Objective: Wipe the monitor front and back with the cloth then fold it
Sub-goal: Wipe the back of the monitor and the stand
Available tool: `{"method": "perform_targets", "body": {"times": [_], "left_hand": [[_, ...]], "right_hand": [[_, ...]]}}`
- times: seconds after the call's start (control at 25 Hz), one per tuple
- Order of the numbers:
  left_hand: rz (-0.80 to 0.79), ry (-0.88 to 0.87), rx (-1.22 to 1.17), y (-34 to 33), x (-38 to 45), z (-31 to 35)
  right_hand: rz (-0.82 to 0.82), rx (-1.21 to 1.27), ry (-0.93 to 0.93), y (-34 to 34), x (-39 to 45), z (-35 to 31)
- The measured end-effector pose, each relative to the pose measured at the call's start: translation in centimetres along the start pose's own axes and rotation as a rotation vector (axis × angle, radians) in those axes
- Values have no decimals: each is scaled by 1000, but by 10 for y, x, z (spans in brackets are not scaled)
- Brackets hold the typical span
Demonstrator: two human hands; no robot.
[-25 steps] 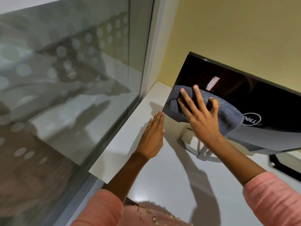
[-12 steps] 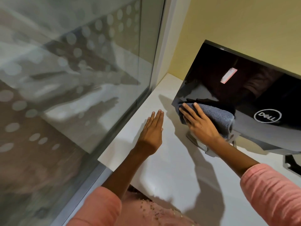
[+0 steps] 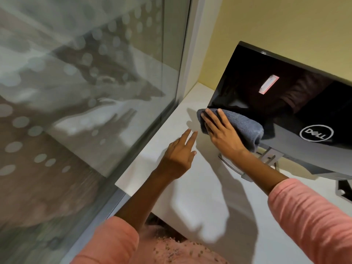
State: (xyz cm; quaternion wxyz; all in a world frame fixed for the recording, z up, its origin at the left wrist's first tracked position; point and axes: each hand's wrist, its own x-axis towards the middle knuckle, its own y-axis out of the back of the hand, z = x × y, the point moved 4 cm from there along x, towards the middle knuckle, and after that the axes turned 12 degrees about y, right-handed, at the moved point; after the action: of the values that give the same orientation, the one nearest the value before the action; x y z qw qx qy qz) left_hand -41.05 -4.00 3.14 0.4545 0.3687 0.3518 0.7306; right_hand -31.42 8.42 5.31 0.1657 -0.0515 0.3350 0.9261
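Note:
A black monitor [image 3: 289, 103] shows its glossy back with a round white logo, standing on a silver stand [image 3: 266, 159] at the right of a white desk. My right hand [image 3: 222, 134] presses a grey-blue cloth [image 3: 243, 124] flat against the monitor's lower left corner, part of the cloth bunched toward the stand. My left hand [image 3: 179, 157] hovers just left of it over the desk, fingers spread, holding nothing. The monitor's front is hidden.
The white desk [image 3: 200, 197] runs along a glass partition [image 3: 91, 92] with frosted dots on the left. A yellow wall [image 3: 285, 25] stands behind the monitor. A dark object [image 3: 344, 189] sits at the right edge under the monitor.
My right hand has slid the cloth down from the middle of the monitor's back to its lower left corner. My left hand has lifted a little and spread its fingers.

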Motion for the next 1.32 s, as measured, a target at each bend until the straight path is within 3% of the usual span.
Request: {"method": "perform_targets", "body": {"times": [0.16,0.32,0.4,0.52,0.6,1.0,1.32], "left_hand": [[172,-181,142,13,2,4],[201,-193,92,18,0,9],[185,-204,74,12,-3,9],[130,-210,72,2,-2,10],[82,-221,112,-3,-3,12],[-113,-140,80,9,9,33],[-187,-109,88,10,1,42]], "right_hand": [[-148,4,91,-24,-4,-26],[-234,97,124,-37,-44,-27],[-201,148,95,-37,-60,-18],[46,186,-60,-26,-65,-6],[96,176,-79,-22,-54,-8],[-137,65,26,-48,-15,-48],[-10,169,-95,-33,-8,-28]]}}
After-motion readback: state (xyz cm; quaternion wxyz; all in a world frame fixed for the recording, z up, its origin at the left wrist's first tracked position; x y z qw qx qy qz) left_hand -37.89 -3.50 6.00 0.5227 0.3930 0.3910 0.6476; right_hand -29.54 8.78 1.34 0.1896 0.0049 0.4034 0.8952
